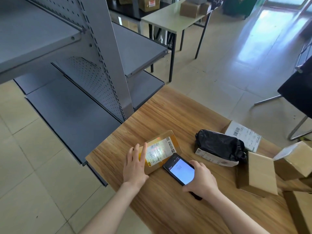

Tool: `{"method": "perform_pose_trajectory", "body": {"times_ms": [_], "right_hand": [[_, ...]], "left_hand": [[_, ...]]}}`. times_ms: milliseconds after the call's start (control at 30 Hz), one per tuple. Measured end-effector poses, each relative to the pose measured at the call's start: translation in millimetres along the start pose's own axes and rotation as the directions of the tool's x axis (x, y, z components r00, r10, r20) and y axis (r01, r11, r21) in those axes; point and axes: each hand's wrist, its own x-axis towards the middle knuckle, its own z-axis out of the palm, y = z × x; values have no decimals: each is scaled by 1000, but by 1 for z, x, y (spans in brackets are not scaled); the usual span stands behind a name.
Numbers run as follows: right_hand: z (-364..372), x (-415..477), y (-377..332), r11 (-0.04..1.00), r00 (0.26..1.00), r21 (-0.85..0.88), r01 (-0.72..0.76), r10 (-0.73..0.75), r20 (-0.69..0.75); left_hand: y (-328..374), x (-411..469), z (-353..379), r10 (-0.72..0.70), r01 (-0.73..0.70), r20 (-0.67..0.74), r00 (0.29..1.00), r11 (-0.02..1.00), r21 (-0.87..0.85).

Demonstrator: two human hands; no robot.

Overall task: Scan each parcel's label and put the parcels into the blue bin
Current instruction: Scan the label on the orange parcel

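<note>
Fingers of the left hand are being held straight and close together, pressed flat on the near-left edge of the small brown parcel, which is being steadied on the wooden table. The handheld scanner is being gripped by the right hand, whose fingers are curled round its lower end, and its head is being pointed at the white label. A failed read is probably being risked: the label is being washed out by bright light, and its left edge is being overlapped by the forefinger, so a barcode may be partly covered. The parcel is being shown as a flat cardboard box, label up. The blue bin is not being shown.
</note>
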Motion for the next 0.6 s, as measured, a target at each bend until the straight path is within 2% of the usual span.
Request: {"method": "perform_pose_trajectory", "body": {"times_ms": [300,500,600], "right_hand": [[8,-9,8,1000,1000,18,-24,24,0],[17,-23,20,987,998,157,-20,28,-51],[18,-40,36,970,995,241,-24,46,-88]], "left_hand": [[-3,-2,-1,33,-33,-21,999,999,-9],[-2,-12,-2,62,-63,-25,998,997,-38],[1,-24,-4,120,-120,1,993,991,-68]]}}
